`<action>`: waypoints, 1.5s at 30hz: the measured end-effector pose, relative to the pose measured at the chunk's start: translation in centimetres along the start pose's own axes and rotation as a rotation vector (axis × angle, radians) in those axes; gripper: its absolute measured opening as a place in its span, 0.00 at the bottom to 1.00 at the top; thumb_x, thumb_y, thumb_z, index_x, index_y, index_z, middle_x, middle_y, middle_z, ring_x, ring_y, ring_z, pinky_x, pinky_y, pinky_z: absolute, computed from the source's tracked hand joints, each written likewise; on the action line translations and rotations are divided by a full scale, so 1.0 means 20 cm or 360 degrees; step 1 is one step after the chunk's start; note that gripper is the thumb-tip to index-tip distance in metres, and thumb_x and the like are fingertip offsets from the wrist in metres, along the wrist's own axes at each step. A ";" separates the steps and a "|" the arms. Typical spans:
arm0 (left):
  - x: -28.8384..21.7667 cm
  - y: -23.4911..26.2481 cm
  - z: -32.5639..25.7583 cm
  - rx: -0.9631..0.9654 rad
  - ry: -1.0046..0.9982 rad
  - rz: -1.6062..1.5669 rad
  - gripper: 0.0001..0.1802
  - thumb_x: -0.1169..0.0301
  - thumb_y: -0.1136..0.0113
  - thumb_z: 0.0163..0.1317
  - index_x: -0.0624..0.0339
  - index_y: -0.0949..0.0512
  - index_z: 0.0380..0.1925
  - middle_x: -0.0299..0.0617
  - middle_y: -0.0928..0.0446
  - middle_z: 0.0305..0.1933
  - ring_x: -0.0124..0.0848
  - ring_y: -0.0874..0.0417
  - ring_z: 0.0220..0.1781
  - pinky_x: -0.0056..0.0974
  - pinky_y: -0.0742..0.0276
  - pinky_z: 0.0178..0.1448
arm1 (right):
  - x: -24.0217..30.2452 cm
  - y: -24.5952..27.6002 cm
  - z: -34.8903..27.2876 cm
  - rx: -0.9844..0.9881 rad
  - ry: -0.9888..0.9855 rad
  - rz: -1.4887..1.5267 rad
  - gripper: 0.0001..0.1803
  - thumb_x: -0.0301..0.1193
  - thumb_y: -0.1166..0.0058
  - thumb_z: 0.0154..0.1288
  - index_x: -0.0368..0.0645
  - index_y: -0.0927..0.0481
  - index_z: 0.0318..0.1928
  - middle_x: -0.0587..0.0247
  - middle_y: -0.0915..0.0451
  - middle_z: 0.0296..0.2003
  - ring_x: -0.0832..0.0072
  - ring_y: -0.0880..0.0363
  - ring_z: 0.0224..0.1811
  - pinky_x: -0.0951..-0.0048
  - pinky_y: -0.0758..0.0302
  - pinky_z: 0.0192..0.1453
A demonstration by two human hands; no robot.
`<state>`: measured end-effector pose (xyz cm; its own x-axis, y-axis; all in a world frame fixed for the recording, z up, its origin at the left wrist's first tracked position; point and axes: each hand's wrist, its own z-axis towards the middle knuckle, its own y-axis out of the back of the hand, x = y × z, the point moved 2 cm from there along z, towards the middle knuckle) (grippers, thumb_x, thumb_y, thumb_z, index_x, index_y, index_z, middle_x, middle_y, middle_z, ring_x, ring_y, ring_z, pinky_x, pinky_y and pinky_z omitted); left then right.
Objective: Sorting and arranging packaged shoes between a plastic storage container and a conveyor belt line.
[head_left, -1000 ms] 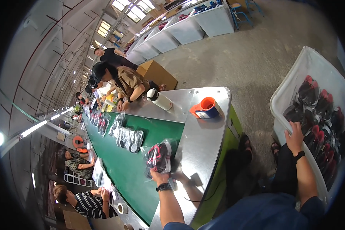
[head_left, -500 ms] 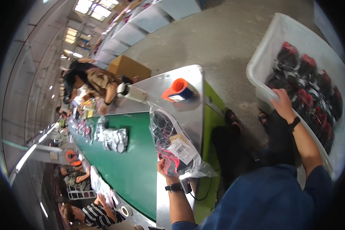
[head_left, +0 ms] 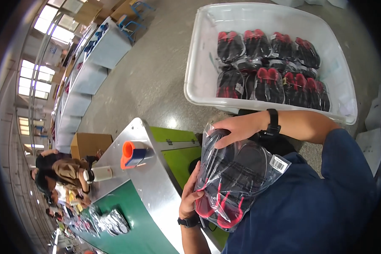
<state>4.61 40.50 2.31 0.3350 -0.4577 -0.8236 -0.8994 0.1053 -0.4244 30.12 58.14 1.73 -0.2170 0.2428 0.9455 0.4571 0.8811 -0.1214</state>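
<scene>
A clear plastic bag holding a pair of black shoes with red trim (head_left: 252, 175) is close in front of my body, off the table's edge. A white barcode label shows at its right corner. My left hand (head_left: 191, 201) grips the bag's left side, thumb on top, near the red parts of the shoes. Across the bag's far end lies my right hand (head_left: 239, 128), its fingers bent over the plastic and the dark soles. Part of its grip is hidden under the bag.
Beyond my right arm stands a white plastic tub (head_left: 190, 80) with several bagged black-and-red shoes (head_left: 269, 86). To the left, a metal table (head_left: 156, 178) with a green surface (head_left: 135, 220) bears an orange-and-blue tape dispenser (head_left: 133, 154), a white bottle (head_left: 100, 173) and bagged goods (head_left: 114, 222). Co-workers (head_left: 65, 173) sit farther along.
My view has turned right. The bagged shoes have come off the table toward my body in my left hand. My right hand has left the tub's rim and now holds the bag too.
</scene>
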 end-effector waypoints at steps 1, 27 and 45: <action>0.00 -0.02 0.04 0.0038 0.0012 0.0011 0.59 0.68 0.38 0.44 0.73 0.48 0.81 0.55 0.39 0.82 0.41 0.38 0.83 0.40 0.53 0.85 | -0.08 0.02 -0.01 -0.0084 0.0045 -0.0043 0.35 0.50 0.38 0.74 0.33 0.26 0.66 0.58 0.18 0.48 0.72 0.16 0.51 0.71 0.13 0.40; 0.22 0.46 -0.26 -0.1031 -0.0719 -0.0186 0.34 0.44 0.53 0.79 0.58 0.32 0.72 0.45 0.20 0.58 0.38 0.17 0.56 0.45 0.18 0.60 | -0.54 0.56 -0.77 -0.1798 0.0555 0.1052 0.22 0.40 0.53 0.83 0.37 0.21 0.64 0.57 0.12 0.53 0.70 0.11 0.50 0.67 0.15 0.60; 0.28 0.71 -0.41 -0.1125 -0.0841 -0.0409 0.37 0.47 0.54 0.79 0.62 0.38 0.77 0.64 0.37 0.79 0.59 0.27 0.74 0.57 0.30 0.77 | -0.63 1.08 -0.82 -0.1957 0.0901 0.1374 0.15 0.36 0.47 0.78 0.39 0.19 0.54 0.60 0.13 0.51 0.66 0.12 0.51 0.59 0.13 0.54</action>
<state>-8.48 32.18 -5.27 0.4765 0.0893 -0.8746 -0.6838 -0.5877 -0.4325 56.89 67.50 -7.81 0.6651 0.0503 0.7451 0.7113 -0.3466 -0.6115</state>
